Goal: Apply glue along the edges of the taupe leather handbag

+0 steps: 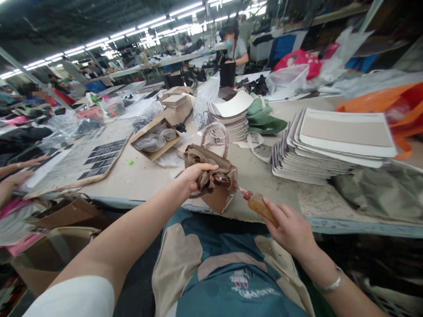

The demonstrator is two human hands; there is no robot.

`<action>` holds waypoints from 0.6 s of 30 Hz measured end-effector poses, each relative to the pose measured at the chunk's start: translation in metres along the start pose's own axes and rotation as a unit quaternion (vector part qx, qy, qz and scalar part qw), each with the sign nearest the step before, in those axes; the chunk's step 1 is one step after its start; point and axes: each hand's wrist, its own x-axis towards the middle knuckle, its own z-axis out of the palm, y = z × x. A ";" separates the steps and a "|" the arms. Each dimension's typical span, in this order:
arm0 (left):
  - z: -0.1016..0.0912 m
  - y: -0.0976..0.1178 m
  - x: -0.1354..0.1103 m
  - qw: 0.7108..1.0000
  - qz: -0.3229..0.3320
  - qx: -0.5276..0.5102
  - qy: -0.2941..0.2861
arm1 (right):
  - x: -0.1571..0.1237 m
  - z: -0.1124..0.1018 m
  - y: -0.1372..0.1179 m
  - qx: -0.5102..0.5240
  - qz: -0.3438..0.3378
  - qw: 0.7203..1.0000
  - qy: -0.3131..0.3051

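Note:
My left hand (194,176) is closed around the top of a small brown handbag (214,178) with a looped handle, held just above the front edge of the worktable (142,176). My right hand (287,226) grips a small amber glue bottle (259,204) with a red nozzle. The nozzle tip touches the bag's right side. A teal and beige apron covers my lap below both hands.
Stacks of flat beige panels (330,145) lie at the right, another stack (231,119) behind the bag. An open cardboard box (155,138) and a board of dark pieces (99,160) sit left. Another person's hands (20,169) reach in at far left. Plastic bags crowd the back.

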 end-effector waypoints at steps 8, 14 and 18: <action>-0.001 0.001 0.003 1.000 -0.001 -0.011 -0.010 | 0.022 -0.024 0.003 0.007 -0.002 0.999 0.054; -0.006 0.000 0.006 1.000 0.003 0.001 -0.011 | 0.028 -0.025 0.002 0.006 0.016 0.998 0.060; -0.006 0.000 0.007 1.000 0.004 0.010 -0.016 | 0.024 -0.022 0.002 0.020 0.025 0.998 0.055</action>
